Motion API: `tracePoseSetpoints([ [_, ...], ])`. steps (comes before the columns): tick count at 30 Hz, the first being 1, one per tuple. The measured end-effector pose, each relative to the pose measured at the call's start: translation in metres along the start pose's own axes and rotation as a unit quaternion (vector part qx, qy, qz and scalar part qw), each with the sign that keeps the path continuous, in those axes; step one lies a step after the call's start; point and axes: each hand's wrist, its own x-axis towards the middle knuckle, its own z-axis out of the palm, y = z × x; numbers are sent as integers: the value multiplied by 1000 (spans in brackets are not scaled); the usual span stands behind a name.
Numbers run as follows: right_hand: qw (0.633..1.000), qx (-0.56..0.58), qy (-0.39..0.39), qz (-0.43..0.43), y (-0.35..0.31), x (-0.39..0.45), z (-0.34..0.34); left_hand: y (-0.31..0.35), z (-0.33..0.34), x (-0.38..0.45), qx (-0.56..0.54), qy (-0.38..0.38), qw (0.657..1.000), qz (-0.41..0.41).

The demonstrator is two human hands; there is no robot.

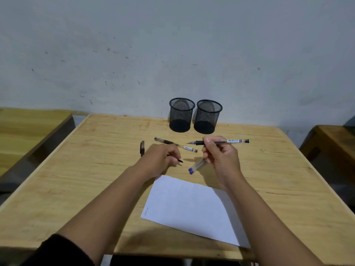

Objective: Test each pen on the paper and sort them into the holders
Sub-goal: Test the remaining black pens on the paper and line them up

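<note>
On the counter (96,169) one sheet of paper (190,206) lies at six o'clock; two empty mesh holders (195,116) stand at twelve. Four pens are counted — light, stiff, smooth, best taken at the rubber grip. The right hand (221,158) fingers are clamped on a black pen (230,141) — the left hand (159,160) fingers are closed on another pen (180,160).
</note>
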Motion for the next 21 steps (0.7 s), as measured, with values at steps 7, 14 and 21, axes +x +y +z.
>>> tracePoseSetpoints([
  [7, 1000, -16, 8, 13, 10, -10, -2, -6, 4, -1, 31, -22, 999, -7],
  [14, 995, -2, -83, 62, 10, -35, 8, -8, -11, -76, 13, 119, 993, -11],
  [21, 973, -140, -156, 96, 30, -49, 28, -36, 3, -143, 36, 125, 992, -1],
])
